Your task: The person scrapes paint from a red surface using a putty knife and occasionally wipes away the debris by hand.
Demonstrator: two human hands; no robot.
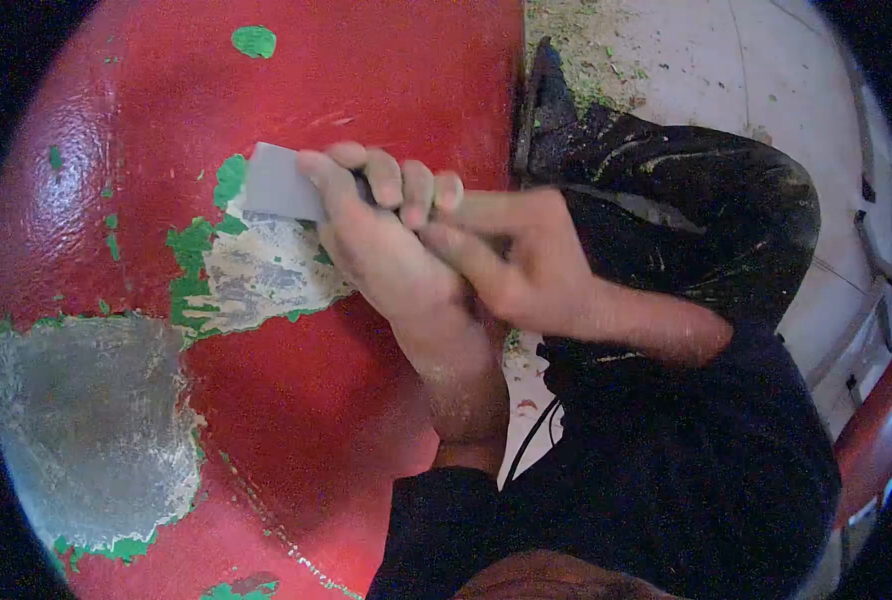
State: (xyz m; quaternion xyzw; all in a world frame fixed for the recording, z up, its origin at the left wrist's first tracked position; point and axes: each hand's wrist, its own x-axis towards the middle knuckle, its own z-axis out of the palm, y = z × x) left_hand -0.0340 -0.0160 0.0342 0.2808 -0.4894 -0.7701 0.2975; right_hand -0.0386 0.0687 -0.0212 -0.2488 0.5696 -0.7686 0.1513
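Observation:
My left hand (391,245), palm turned up, is closed round the dark handle of a scraper (281,183), its thumb along the base of the wide grey blade. My right hand (531,255) is closed at the rear end of the handle, against the left hand's fingers; most of the handle is hidden. The blade lies against a red painted surface (296,400). Below the blade is a scraped pale patch (266,270), bordered by ragged green paint (191,290). Both hands are slightly blurred.
A larger bare grey metal patch (91,430) lies at lower left. A green spot (254,41) shows near the top. On the right, my dusty dark-trousered leg (686,200) is bent on a pale floor (766,75), where green and pale paint flakes (601,60) are scattered.

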